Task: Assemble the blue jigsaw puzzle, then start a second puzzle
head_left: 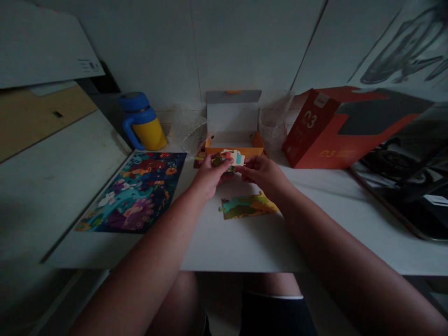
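My left hand (210, 175) is closed around a small bunch of colourful puzzle pieces (234, 157), held just in front of an open orange box (234, 150) with a raised grey lid. My right hand (262, 172) meets the same bunch from the right, its fingers curled at the pieces. Below both hands, a partly joined strip of puzzle (248, 206) in green, teal and orange lies flat on the white table (245, 242).
A finished colourful puzzle picture (136, 191) lies at the left. A blue and yellow mug (143, 122) stands behind it. A large red carton (346, 126) lies at the right beside a dark stove top (409, 186). Clear plastic bags (275, 122) flank the box.
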`<control>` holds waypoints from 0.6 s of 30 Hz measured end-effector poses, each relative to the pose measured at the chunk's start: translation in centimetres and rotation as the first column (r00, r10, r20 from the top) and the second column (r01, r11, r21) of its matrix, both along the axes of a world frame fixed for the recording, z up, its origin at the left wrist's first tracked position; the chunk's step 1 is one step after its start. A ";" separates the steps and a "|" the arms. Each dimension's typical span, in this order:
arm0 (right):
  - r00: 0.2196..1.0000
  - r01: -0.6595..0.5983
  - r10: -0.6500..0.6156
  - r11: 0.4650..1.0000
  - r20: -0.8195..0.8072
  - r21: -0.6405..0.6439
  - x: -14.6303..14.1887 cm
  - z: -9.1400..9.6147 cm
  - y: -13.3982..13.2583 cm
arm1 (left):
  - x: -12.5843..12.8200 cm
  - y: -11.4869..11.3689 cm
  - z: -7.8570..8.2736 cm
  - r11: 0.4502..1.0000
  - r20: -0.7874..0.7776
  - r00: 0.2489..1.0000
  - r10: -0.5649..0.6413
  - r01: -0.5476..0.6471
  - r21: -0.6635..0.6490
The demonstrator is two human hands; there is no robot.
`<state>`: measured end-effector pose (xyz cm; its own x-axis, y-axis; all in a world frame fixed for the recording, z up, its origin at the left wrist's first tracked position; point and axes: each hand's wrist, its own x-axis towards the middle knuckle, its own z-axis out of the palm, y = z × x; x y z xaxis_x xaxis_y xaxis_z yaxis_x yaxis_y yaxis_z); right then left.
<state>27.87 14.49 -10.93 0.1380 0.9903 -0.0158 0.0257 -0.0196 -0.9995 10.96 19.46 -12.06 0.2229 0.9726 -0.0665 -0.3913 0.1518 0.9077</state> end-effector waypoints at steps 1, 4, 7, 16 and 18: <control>1.000 -0.009 0.008 1.000 -0.022 -0.020 0.1 0.1 0.0 | 0.0 0.1 0.0 1.000 -0.002 1.000 0.002 -0.002 0.002; 0.996 -0.039 0.035 0.997 -0.077 -0.060 0.3 0.2 -0.1 | -0.1 0.1 0.0 1.000 -0.007 1.000 0.005 -0.005 0.008; 0.988 -0.041 0.031 0.997 -0.149 -0.065 0.3 0.3 -0.1 | -0.1 0.1 0.0 1.000 0.004 1.000 0.004 -0.004 0.008; 0.987 -0.038 0.027 0.997 -0.161 -0.067 0.0 -0.2 0.1 | -0.2 0.0 -0.2 0.999 -0.052 0.998 0.030 -0.028 0.041; 0.977 -0.026 0.009 0.996 -0.212 -0.080 0.2 -0.3 0.2 | -0.2 0.1 -0.1 0.999 -0.020 0.999 0.027 -0.026 0.029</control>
